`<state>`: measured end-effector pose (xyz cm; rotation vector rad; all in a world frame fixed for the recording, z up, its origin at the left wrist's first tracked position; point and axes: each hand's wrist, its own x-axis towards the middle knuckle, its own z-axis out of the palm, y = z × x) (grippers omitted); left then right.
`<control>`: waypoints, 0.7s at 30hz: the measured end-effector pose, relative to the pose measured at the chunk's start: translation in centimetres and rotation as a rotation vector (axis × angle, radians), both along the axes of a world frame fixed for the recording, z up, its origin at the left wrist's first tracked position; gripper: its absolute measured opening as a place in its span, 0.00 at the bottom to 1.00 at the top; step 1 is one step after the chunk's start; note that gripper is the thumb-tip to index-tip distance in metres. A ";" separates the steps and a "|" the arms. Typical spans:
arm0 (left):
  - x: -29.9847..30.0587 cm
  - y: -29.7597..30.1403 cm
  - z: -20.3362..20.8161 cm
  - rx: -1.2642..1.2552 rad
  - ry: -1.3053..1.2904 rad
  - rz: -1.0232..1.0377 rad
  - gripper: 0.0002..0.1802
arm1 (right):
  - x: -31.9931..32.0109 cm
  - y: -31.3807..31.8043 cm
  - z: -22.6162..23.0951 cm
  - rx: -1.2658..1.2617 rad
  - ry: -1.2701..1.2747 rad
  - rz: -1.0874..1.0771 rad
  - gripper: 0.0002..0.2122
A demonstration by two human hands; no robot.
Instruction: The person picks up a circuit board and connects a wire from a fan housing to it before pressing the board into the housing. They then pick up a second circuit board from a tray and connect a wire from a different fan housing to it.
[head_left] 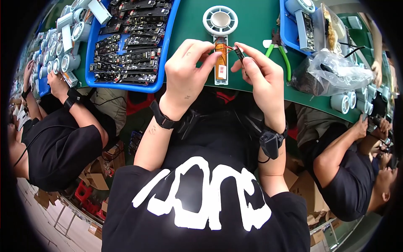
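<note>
A pale blue handheld fan (220, 21) lies on the green table in front of me, its round grille at the far end. Its handle (221, 80) is open toward me, showing an orange battery pack (220, 63) with a white label. My right hand (263, 73) pinches a small dark circuit board (239, 52) just right of the handle, seen nearly edge-on. Thin red, dark and yellowish wires (226, 47) run from the handle to that board. Over the handle's left side, my left hand (189, 73) is closed at finger and thumb, by the wires' left end.
To the left stands a blue tray (164, 54) of black circuit boards, beyond it many pale blue fan parts (69, 46). Green-handled pliers (277, 46) lie right, near a blue bin (289, 29) and a clear plastic bag (331, 73). Co-workers sit on both sides.
</note>
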<state>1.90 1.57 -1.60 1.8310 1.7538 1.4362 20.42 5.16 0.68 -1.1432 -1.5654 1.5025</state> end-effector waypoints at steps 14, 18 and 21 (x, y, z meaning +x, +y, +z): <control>1.6 0.6 -0.4 0.008 0.026 0.066 0.10 | -1.1 0.9 0.5 -0.165 0.159 -0.066 0.15; 2.2 0.4 1.7 -0.075 -0.035 0.175 0.10 | -1.6 0.8 0.2 -0.277 0.277 -0.110 0.14; 1.9 0.9 1.1 -0.096 0.029 0.150 0.10 | -1.6 1.2 0.0 -0.247 0.313 -0.109 0.14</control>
